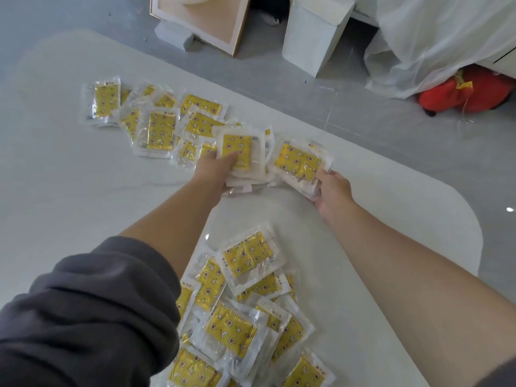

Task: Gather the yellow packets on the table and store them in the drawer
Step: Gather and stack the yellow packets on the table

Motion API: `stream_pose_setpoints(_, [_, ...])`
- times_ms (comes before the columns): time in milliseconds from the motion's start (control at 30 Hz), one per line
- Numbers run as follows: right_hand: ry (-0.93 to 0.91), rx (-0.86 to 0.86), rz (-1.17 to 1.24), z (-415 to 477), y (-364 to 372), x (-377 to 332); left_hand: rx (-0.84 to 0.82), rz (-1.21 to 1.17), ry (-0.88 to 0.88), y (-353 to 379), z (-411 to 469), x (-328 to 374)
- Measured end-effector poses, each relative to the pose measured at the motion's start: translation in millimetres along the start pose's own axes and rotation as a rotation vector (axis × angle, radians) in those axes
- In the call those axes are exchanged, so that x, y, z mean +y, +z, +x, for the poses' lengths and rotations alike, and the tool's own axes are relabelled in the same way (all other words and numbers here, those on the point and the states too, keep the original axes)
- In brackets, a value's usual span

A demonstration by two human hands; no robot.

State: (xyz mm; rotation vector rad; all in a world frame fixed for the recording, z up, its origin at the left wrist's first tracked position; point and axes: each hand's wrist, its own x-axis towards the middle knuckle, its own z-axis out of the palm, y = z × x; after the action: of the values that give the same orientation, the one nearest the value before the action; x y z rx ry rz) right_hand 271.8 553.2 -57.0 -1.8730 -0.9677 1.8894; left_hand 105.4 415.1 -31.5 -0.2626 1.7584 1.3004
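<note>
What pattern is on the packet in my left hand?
Yellow packet with small brown flowers, white stars and moons; head view.

— Where do the packets lie?
— In two groups on the table [83, 191]. The far spread [159, 129] runs from the far left toward the middle. The near heap [237, 317] lies at the near edge, between the two forearms.
— And the hands?
— Both reach past the near heap. The left hand [215, 169] grips the middle stack [243, 152] at the right end of the far spread. The right hand [332, 188] holds the right stack [300, 163], just beside it.
— Behind the table?
— The floor [363, 107], with a leaning panel [201, 20] far middle, a box [315, 37] right of it, a draped sheet [432, 37] far right and a bag [469, 92] at the sheet's near edge.
</note>
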Motion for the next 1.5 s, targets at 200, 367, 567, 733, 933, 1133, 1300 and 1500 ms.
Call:
stream_pose_setpoints(200, [0.072,-0.047,-0.379,-23,-20,36,0.022,0.656,0.012,-14,-21,-47])
stream_pose_setpoints(367, [-0.022,-0.173,-0.684,-45,-37,75,-0.181,1.144,0.252,-26,-52,-98])
stream_pose_setpoints(567, [-0.064,-0.22,-0.848,-54,-40,101,-0.138,1.458,0.359,-18,-55,-116])
stream_pose_setpoints(733, [-0.057,-0.274,-0.875,-61,-40,107,-0.205,1.101,0.18,-34,-56,-111])
stream_pose_setpoints(933, [-0.119,-0.416,-0.988,-73,-33,111,-0.156,0.93,0.169,-65,-54,-112])
stream_pose_setpoints(1133, [-0.154,-0.516,-1.18,-75,-17,120,-0.094,0.739,0.113,-88,-47,-109])
stream_pose_setpoints(1300, [-0.274,-0.532,-1.248,-77,-20,115,-0.087,0.544,0.047,-107,-46,-108])
stream_pose_setpoints(1500, [-0.185,-0.706,-0.927,-76,-25,105,-0.181,0.509,0.054,-116,-50,-108])
